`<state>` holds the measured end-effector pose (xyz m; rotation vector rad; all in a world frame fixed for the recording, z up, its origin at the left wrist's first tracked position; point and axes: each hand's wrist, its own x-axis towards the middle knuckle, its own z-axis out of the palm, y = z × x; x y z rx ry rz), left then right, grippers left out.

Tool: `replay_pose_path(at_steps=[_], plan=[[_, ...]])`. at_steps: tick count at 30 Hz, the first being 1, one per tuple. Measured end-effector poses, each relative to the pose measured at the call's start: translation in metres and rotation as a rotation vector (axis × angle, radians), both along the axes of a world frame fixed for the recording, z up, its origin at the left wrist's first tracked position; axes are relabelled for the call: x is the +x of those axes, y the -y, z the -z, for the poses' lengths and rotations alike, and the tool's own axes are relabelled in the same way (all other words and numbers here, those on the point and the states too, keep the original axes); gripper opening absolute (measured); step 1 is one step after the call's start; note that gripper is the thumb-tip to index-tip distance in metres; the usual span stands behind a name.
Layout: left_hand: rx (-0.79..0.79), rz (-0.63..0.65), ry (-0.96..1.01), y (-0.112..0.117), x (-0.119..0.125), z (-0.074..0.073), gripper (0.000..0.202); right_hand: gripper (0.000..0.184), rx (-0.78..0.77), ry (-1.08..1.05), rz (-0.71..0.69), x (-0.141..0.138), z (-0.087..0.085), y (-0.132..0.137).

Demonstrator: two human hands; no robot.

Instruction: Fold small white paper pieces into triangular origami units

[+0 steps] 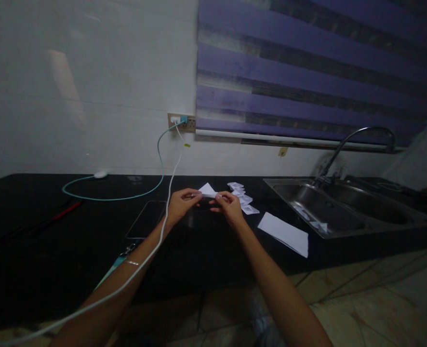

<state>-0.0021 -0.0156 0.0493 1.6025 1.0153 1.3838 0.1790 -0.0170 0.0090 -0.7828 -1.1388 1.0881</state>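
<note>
Pinched shut between thumb and fingers, the left hand (179, 205) and right hand (231, 208) held a folded paper (207, 189) above the counter (199, 260), folded pieces (243, 198) lying just beyond the right, sheets (284, 233) near the sink (380, 227), a white cord (161, 237) crossing the left forearm (105, 301), both arms stretched forward.

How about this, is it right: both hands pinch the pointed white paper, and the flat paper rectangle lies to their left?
Not quite: the head view shows the flat paper rectangle lying to their right. The left hand and right hand do pinch the pointed white paper.
</note>
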Motion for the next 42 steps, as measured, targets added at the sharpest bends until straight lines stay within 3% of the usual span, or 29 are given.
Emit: replay_pose_path(at_steps=[6, 11, 20, 27, 36, 42], plan=[[-0.071, 0.066, 0.027, 0.0, 0.0, -0.001, 0.047, 0.036, 0.009, -0.024, 0.032, -0.001, 0.0, -0.002], [-0.08, 0.068, -0.011, -0.003, -0.001, -0.002, 0.022, 0.038, 0.037, 0.003, 0.066, 0.0, 0.001, -0.004], [-0.038, 0.064, -0.038, -0.006, -0.001, -0.001, 0.013, 0.038, 0.054, 0.022, 0.118, -0.002, -0.001, -0.005], [-0.025, 0.109, -0.034, -0.009, -0.001, 0.004, 0.013, 0.04, 0.074, 0.024, 0.175, -0.001, -0.001, -0.006], [-0.09, 0.198, 0.009, -0.021, 0.01, 0.026, 0.025, 0.039, 0.087, 0.131, 0.209, 0.0, 0.004, -0.007], [-0.073, 0.152, -0.062, -0.02, 0.008, 0.022, 0.022, 0.032, 0.06, 0.157, 0.19, -0.003, 0.005, -0.008]])
